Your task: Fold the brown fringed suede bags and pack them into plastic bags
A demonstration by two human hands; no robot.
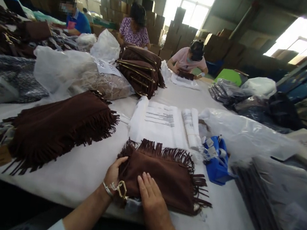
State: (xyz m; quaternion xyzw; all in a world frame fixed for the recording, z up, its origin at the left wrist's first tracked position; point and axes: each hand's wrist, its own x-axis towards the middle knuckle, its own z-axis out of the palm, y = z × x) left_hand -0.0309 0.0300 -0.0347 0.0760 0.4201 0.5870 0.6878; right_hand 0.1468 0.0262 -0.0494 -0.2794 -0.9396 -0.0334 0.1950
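A dark brown fringed bag [164, 179] lies flat on the white-covered table in front of me, its fringe spread along the far and right edges. My left hand [112, 174] grips its left end, with most of the fingers hidden. Beside that wrist, a gold-coloured clasp [122, 189] hangs at the bag's near left corner. My right hand [152, 196] rests palm down on the bag, fingers stretched out. Just beyond the bag lies a stack of printed white plastic bags [159, 121].
More fringed bags [63, 125] are piled at left, with tags. A blue tape dispenser [218, 160] stands at right, near clear plastic [237, 130] and dark flat packs [260, 206]. Stacked brown bags [139, 69] stand farther back. Three people work across the table, one handling a brown item [186, 75].
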